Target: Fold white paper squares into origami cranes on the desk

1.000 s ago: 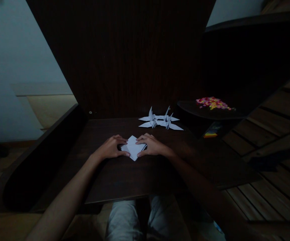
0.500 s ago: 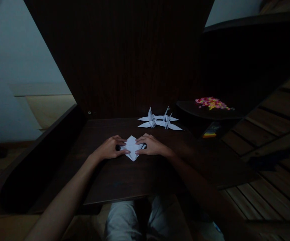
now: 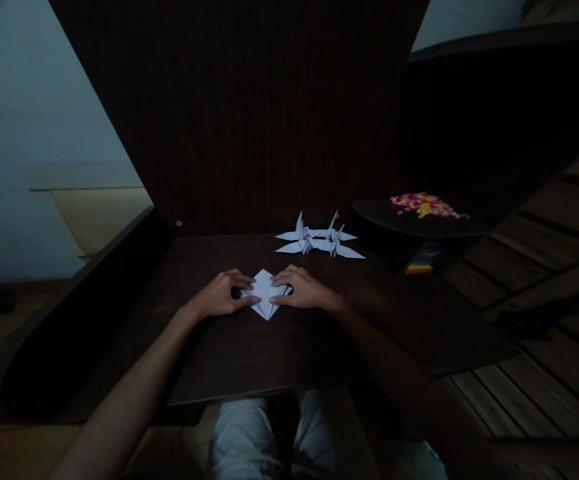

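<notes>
A folded white paper diamond [image 3: 264,293] lies on the dark desk in front of me, with creases across its surface. My left hand [image 3: 224,293] grips its left side, thumb near the lower edge and fingers over the upper part. On the opposite side my right hand [image 3: 302,288] holds the paper the same way, thumb below and fingers above. Loose layers of the paper show under the right palm. Behind the hands stand several folded white paper cranes [image 3: 319,245], close together with their wings spread.
The dark wooden desk [image 3: 229,367] has a raised side panel [image 3: 79,300] on the left and a tall back panel [image 3: 269,120]. At right, a small rounded shelf [image 3: 374,217] carries a pile of pink, red and yellow bits [image 3: 424,205]. Wooden slats [image 3: 534,400] lie beyond the desk's right side.
</notes>
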Demonstrator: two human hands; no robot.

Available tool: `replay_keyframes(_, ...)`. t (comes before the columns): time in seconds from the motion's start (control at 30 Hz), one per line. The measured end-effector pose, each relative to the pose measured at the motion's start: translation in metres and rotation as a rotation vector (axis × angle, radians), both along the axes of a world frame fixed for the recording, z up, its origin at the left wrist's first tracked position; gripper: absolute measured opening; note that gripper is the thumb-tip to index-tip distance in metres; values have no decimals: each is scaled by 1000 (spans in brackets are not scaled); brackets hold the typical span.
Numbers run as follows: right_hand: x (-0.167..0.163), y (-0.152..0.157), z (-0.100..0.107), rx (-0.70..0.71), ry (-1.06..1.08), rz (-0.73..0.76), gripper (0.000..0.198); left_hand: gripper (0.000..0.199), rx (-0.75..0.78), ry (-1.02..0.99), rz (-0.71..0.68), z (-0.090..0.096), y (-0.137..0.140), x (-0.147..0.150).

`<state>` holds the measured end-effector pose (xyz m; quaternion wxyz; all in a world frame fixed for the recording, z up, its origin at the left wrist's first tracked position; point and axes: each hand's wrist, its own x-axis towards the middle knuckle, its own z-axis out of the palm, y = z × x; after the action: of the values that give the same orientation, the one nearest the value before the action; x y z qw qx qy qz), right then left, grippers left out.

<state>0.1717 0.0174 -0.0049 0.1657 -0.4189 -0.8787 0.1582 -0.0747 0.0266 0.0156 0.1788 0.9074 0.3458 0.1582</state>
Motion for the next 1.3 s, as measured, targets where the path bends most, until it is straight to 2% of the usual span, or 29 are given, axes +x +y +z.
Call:
replay_keyframes(0.37,-3,-1,-2,32,36,-17,37,31,20,-69,-17,-1,1,2)
replay_keyframes(0.77,2,3,-3,13,25,38,36,26,58,-18,-26,-9,10,-3)
replay_keyframes(1.03,1,3,-4,43,19,38,30,32,63,5,20,-5,3,0)
replay_keyframes(1.3,-5,-1,-6,98,-9,-13,35,54,90,92,93,-13,2,4)
